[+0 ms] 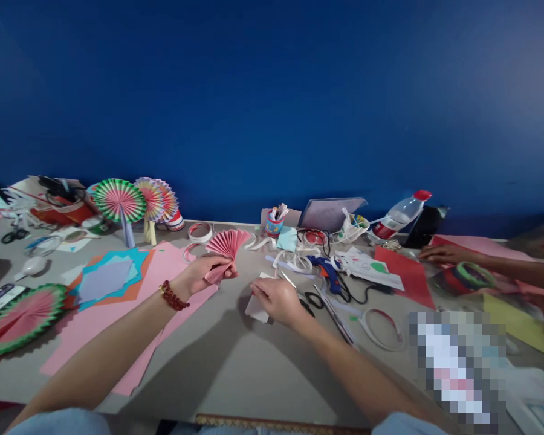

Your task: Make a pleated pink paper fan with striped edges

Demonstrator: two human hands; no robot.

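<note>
My left hand (208, 272), with a red beaded bracelet at the wrist, is closed around the gathered lower end of a pleated pink paper fan (229, 241). The fan's folds spread upward above the fingers. Close to the middle of the table, my right hand (276, 297) is closed, fingertips together, over a small white piece of paper (256, 309). Whatever those fingertips pinch is hidden. Black-handled scissors (314, 300) lie just right of that hand. Pink paper sheets (163, 338) lie beneath and beside my left forearm.
Finished paper fans (120, 202) stand at the back left; another green-edged fan (27, 320) lies front left. A blue glue gun (329, 272), tape rolls (200, 232) and a plastic bottle (401, 214) sit farther back. Another person's hand (448, 254) rests on red paper at right.
</note>
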